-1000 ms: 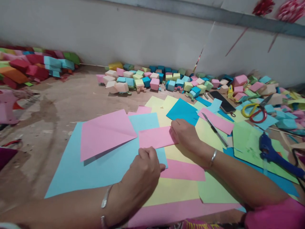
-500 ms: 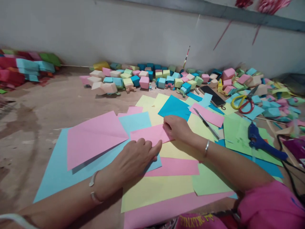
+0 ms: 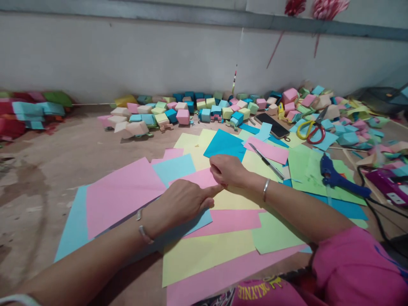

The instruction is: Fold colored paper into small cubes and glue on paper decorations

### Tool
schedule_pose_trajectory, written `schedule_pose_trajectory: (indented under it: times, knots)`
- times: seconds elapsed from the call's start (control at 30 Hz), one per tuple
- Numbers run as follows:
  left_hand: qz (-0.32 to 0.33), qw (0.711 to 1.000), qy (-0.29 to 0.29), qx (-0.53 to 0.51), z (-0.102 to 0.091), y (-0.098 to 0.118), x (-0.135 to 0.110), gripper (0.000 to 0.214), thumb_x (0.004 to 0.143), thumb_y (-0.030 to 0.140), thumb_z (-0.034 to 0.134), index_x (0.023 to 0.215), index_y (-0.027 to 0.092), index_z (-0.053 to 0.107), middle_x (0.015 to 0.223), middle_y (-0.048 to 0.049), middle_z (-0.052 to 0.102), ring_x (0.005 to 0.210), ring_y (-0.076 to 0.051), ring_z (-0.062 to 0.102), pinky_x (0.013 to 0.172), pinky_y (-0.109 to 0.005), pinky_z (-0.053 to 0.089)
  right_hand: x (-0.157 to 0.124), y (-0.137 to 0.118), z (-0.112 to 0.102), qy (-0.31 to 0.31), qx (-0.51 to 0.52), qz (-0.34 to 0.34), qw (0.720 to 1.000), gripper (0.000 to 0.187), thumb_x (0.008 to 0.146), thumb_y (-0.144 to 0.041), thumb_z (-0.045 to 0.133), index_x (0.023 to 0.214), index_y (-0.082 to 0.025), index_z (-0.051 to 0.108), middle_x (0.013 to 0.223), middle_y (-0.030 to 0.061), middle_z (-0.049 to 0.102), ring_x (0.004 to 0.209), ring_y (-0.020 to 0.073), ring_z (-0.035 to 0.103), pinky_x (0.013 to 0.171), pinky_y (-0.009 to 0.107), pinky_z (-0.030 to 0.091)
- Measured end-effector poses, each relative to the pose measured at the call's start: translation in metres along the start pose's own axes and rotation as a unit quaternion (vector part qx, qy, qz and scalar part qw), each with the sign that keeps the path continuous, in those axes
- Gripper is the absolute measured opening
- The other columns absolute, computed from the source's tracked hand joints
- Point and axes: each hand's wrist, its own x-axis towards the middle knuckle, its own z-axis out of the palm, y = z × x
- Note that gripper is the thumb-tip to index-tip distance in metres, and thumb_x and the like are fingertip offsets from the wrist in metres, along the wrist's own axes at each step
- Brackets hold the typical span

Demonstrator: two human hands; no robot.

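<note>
Pink strip point(image 3: 198, 177) is lying across the light-blue sheet point(image 3: 174, 170)!

Left hand point(image 3: 182, 200), half open, is pressing its index finger along the near edge; right hand point(image 3: 227, 170), tightly curled, is resting on the right end, pinching or not, we can't tell.

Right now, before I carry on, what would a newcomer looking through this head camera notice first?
Probably the left hand and right hand, close together over a small pink sheet in the middle of the picture. Next, the band of colourful paper blocks along the foot of the wall. On the right, the blue glue gun stands out across green paper, with yellow-and-red-handled scissors farther back.
</note>
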Motion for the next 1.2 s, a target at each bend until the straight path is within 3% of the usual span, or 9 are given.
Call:
schedule_pose_trajectory:
  times: [0.1, 0.37, 0.57, 0.77, 1.07, 1.2]
  knots:
    - [0.007, 1.000, -0.001, 0.003, -0.005, 0.003, 0.006, 0.039, 0.098, 0.036, 0.036, 0.134, 0.031, 0.048, 0.051, 0.0018, 0.051, 0.043, -0.014, 0.045, 0.049, -0.028, 0.018, 0.000, 0.000, 0.000, -0.003, -0.006, 0.002, 1.000, 0.010, 0.083, -0.015, 0.046, 0.080, -0.018, 0.055, 0.077, 0.0015, 0.060, 0.065, 0.0135, 0.045, 0.053, 0.028, 0.019]
    - [-0.025, 0.998, -0.019, 0.049, -0.008, 0.027, 0.004, 0.041, 0.097, 0.039, 0.041, 0.135, 0.025, 0.048, 0.056, -0.0032, 0.059, 0.048, -0.018, 0.052, 0.049, -0.028, 0.016, 0.000, -0.002, 0.000, -0.006, -0.015, 0.012, 1.000, 0.015, 0.087, -0.017, 0.042, 0.088, -0.018, 0.056, 0.085, 0.0037, 0.063, 0.069, 0.0151, 0.047, 0.053, 0.030, 0.017]
    - [-0.062, 0.996, 0.014, 0.060, 0.005, 0.030, -0.002, 0.053, 0.099, 0.046, 0.037, 0.148, 0.028, 0.029, 0.059, -0.0015, 0.055, 0.049, -0.015, 0.048, 0.050, -0.028, 0.015, 0.000, -0.002, 0.001, -0.013, -0.033, 0.008, 0.999, 0.016, 0.092, -0.022, 0.041, 0.093, -0.019, 0.057, 0.090, 0.0044, 0.063, 0.074, 0.0160, 0.050, 0.052, 0.030, 0.017]
    - [-0.062, 0.995, 0.019, 0.072, 0.011, 0.028, -0.012, 0.063, 0.094, 0.052, 0.044, 0.149, 0.032, 0.021, 0.071, -0.0023, 0.057, 0.056, -0.017, 0.052, 0.048, -0.030, 0.012, 0.000, -0.005, 0.006, -0.012, -0.051, 0.011, 0.999, 0.019, 0.095, -0.021, 0.038, 0.097, -0.017, 0.056, 0.096, 0.0076, 0.062, 0.081, 0.0182, 0.052, 0.052, 0.029, 0.016]
    - [-0.067, 0.996, 0.037, 0.046, 0.002, 0.032, -0.008, 0.062, 0.085, 0.064, 0.050, 0.133, 0.025, 0.047, 0.072, -0.0047, 0.059, 0.061, -0.019, 0.053, 0.050, -0.028, 0.022, -0.003, -0.005, 0.008, -0.001, -0.062, 0.004, 0.998, 0.016, 0.095, -0.024, 0.039, 0.097, -0.018, 0.053, 0.093, 0.0058, 0.061, 0.078, 0.0168, 0.050, 0.052, 0.031, 0.016]
    - [-0.058, 0.997, 0.028, 0.037, 0.007, 0.029, -0.009, 0.067, 0.085, 0.064, 0.051, 0.138, 0.024, 0.042, 0.075, -0.0049, 0.062, 0.064, -0.021, 0.056, 0.051, -0.028, 0.025, -0.003, -0.007, 0.005, -0.006, -0.063, -0.002, 0.998, 0.018, 0.097, -0.027, 0.038, 0.098, -0.018, 0.053, 0.095, 0.0066, 0.060, 0.079, 0.0174, 0.050, 0.051, 0.031, 0.016]
